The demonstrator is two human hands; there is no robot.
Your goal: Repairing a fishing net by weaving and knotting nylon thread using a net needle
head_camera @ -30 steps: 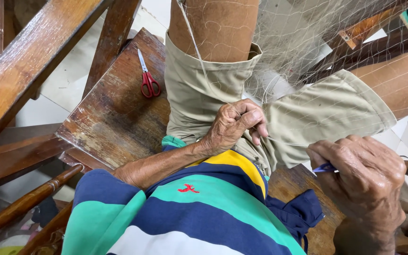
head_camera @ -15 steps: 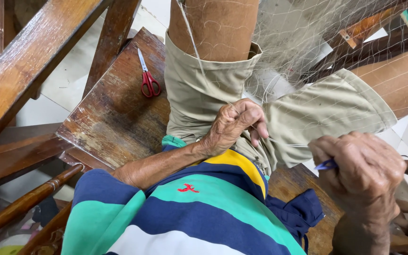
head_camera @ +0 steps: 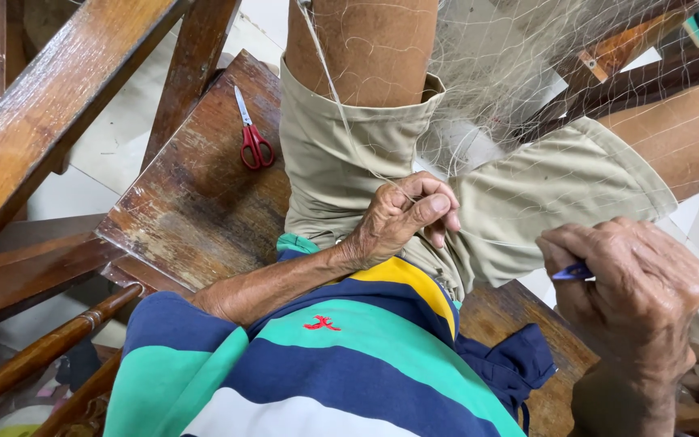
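Note:
I sit on a worn wooden bench (head_camera: pixel 196 210) in khaki shorts and a striped shirt. A thin pale fishing net (head_camera: pixel 511 89) drapes over my knees and lap. My left hand (head_camera: pixel 402 217) rests on my lap, fingers pinched on strands of the net. My right hand (head_camera: pixel 629 287) is closed around a small blue tool (head_camera: pixel 569 273), its tip pointing left toward the net, a little to the right of my left hand.
Red-handled scissors (head_camera: pixel 251 137) lie on the bench to the left of my thigh. Wooden beams (head_camera: pixel 58 105) and chair rails (head_camera: pixel 42 352) stand at the left. More wooden furniture (head_camera: pixel 608 57) sits behind the net at upper right.
My right hand has shifted slightly left and up with the blue tool. The left hand keeps its pinch on the net, barely moving.

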